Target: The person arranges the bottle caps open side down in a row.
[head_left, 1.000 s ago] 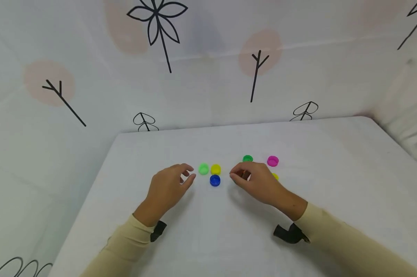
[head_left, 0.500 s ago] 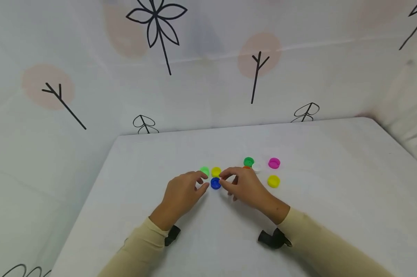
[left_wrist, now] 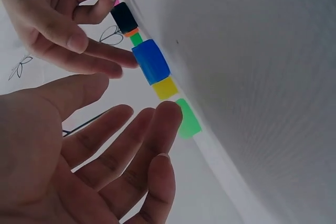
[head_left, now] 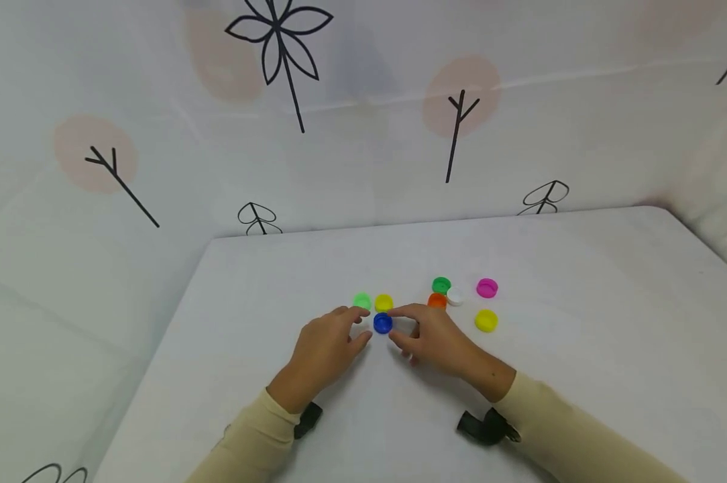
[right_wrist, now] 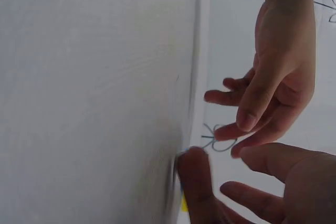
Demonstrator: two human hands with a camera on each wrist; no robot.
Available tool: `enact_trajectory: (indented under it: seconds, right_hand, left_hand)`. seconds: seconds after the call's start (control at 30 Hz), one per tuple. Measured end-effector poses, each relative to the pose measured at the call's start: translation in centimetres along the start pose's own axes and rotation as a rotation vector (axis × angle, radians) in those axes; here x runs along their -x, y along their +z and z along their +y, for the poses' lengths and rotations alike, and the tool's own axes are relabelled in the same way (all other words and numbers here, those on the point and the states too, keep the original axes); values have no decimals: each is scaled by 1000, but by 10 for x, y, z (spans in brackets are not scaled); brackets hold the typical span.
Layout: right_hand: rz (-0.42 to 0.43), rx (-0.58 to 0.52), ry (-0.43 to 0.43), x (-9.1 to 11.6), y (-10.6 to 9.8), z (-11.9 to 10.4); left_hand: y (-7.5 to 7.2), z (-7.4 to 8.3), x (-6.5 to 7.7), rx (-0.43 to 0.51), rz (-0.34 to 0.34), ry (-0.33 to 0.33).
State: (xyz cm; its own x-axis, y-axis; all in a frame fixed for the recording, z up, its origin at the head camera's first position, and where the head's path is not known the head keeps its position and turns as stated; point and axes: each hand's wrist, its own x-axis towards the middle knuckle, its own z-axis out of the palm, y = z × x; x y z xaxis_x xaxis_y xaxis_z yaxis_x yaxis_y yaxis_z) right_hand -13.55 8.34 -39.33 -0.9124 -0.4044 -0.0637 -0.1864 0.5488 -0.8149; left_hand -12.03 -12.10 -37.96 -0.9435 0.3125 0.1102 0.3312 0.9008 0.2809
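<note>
A blue bottle cap (head_left: 383,323) lies hollow side up on the white table, between the two hands. My left hand (head_left: 324,345) is to its left, thumb and fingers apart, with nothing in it. From the other side my right hand (head_left: 442,341) reaches in, thumb and index finger spread, the fingertips right at the blue cap's edge. Just behind the blue cap are a yellow cap (head_left: 383,302) and a light green cap (head_left: 362,301). In the left wrist view, the light green cap (left_wrist: 189,119) shows beyond the left fingertips.
Behind the right hand sit an orange cap (head_left: 437,300), a white cap (head_left: 455,296) and a dark green cap (head_left: 441,285). Farther right are a magenta cap (head_left: 487,288) and a second yellow cap (head_left: 486,320). A patterned cloth (head_left: 363,168) hangs behind the table (head_left: 581,282).
Both hands have moved inward to either side of the blue cap. The right thumb and index finger have spread apart, and the orange, white and right yellow caps have come into fuller view.
</note>
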Motion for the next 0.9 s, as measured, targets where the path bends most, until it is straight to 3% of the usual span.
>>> enact_trajectory:
  seconds: [0.13,0.33,0.7,0.9]
  right_hand:
    - [-22,20,-28,0,1,2]
    - [-50,15,-50,0,0,5]
    - [-80,-1,-73,0,6,11]
    - [-91,-21,-96,-1,7,11]
  left_hand:
    - [-1,2,0,-44,3,32]
    - [-2,4,-1,-80,-70,54]
    - [4,1,0,-5,-131,48]
    - [3,-1,-1,15,-132,43]
